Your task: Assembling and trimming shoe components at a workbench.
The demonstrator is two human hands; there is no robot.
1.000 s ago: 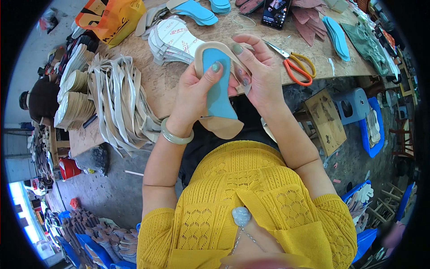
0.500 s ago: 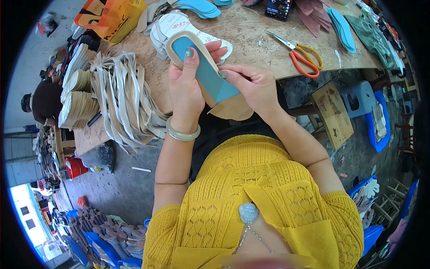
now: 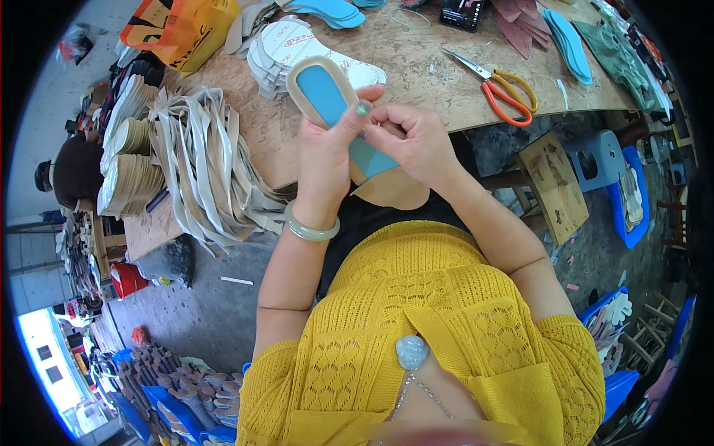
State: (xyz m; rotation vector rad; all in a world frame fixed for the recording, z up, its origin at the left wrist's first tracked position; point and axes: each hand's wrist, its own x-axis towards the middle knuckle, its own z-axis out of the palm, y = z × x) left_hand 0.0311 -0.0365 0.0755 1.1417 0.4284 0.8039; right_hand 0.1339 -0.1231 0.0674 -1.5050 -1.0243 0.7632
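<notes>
Both my hands hold a shoe insole above the table's front edge. Its blue face is bordered by a folded tan rim, and a wide tan flap hangs at its near end. My left hand is closed round the left side, thumb on top and fingertips showing past the far edge. Closed in a pinch, my right hand grips the insole's right edge close to my left thumb. The fingers cover the insole's middle, so the pinched edge is partly hidden.
Long pale strips hang over the table's left edge, beside stacked insole pieces. White printed insole pieces lie beyond my left hand. Orange-and-yellow-handled scissors lie on the right, blue insole pieces behind them. A phone rests at the back.
My left hand has shifted right and slightly nearer, its thumb moving down the insole to meet my right fingers. The insole has moved slightly right; both hands still grip it.
</notes>
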